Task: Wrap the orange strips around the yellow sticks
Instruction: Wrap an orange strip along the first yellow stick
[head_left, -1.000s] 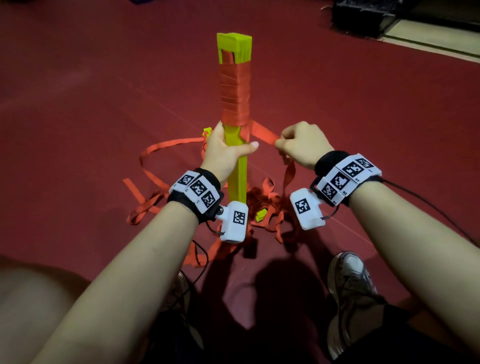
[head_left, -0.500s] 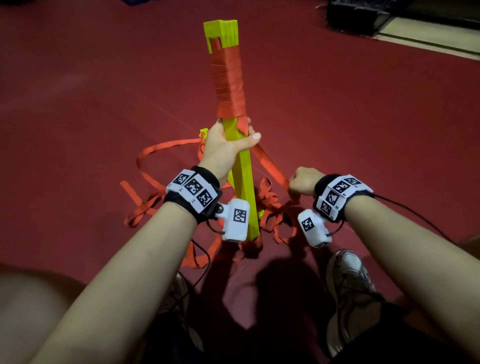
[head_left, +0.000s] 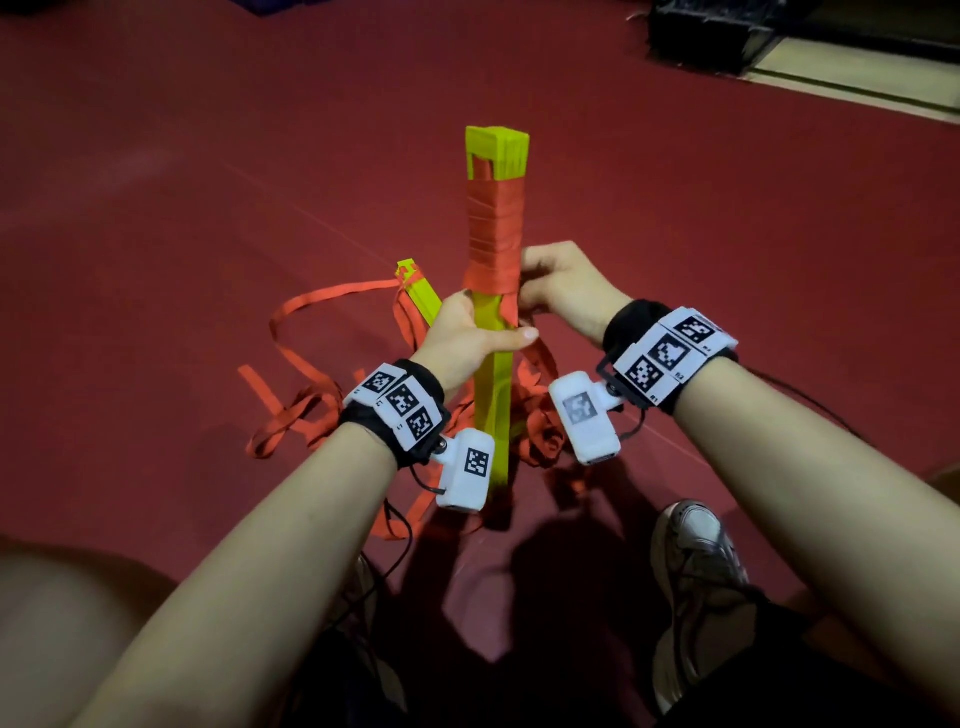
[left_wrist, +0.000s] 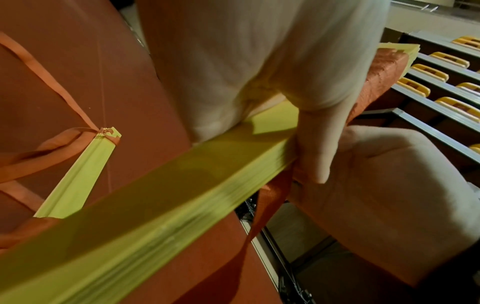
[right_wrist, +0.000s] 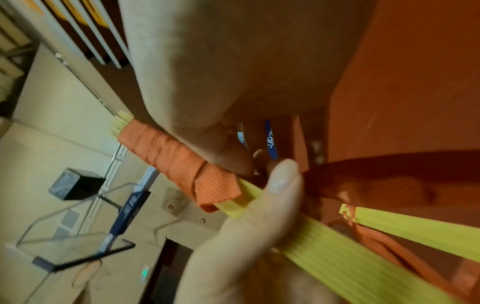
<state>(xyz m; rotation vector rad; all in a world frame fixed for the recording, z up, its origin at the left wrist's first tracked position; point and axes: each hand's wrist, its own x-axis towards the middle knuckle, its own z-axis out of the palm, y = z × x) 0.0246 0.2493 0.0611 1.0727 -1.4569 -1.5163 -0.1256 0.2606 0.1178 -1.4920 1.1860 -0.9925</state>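
Yellow stick bundle (head_left: 496, 332) stands upright on the floor, long axis vertical. Left hand (head_left: 467, 338) grips it just below the wrapped orange strip (head_left: 493, 228). Right hand (head_left: 563, 283) pinches the strip's free run at the bundle's right edge (nearer hand for the next turn). 1 more stick (head_left: 421, 291) lies behind.

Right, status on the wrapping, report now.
Left hand grips the upright yellow stick below the wrap. Right hand pinches the orange strip at the wrap's lower edge. Loose strip tangled at the base.
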